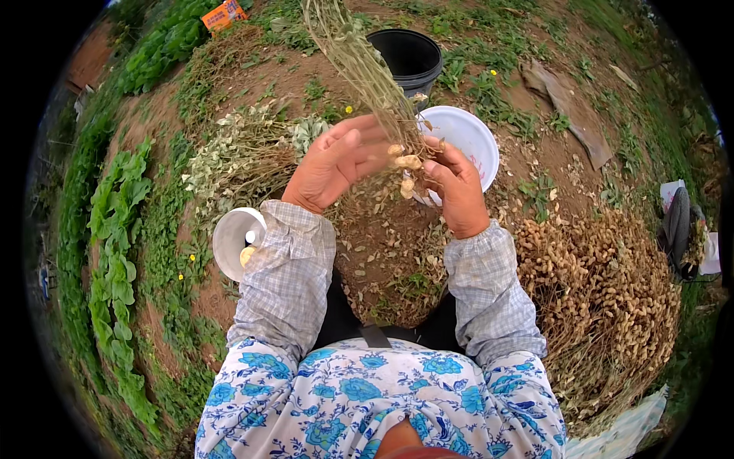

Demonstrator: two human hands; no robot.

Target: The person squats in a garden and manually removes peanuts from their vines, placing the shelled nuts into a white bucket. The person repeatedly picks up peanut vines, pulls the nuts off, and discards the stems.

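Observation:
A bundle of dried peanut plants (367, 69) stands between my hands, its stems reaching up past the top of the view. Several peanut pods (408, 162) hang at its root end. My right hand (457, 186) grips the roots beside the pods with thumb and fingers. On the other side, my left hand (344, 160) is spread behind and beside the stems, palm showing, slightly blurred; its fingertips are partly hidden by the stems. Below and behind my right hand is a white basin (467, 135), partly covered by it.
A black bucket (404, 54) stands beyond the basin. Unpicked peanut plants with pods (608, 298) are heaped at right. Dried stalks (246, 155) lie at left, near a white bucket (229, 238) holding small items. Leafy green plants (117, 275) grow farther left; a brown sheet (567, 115) lies upper right.

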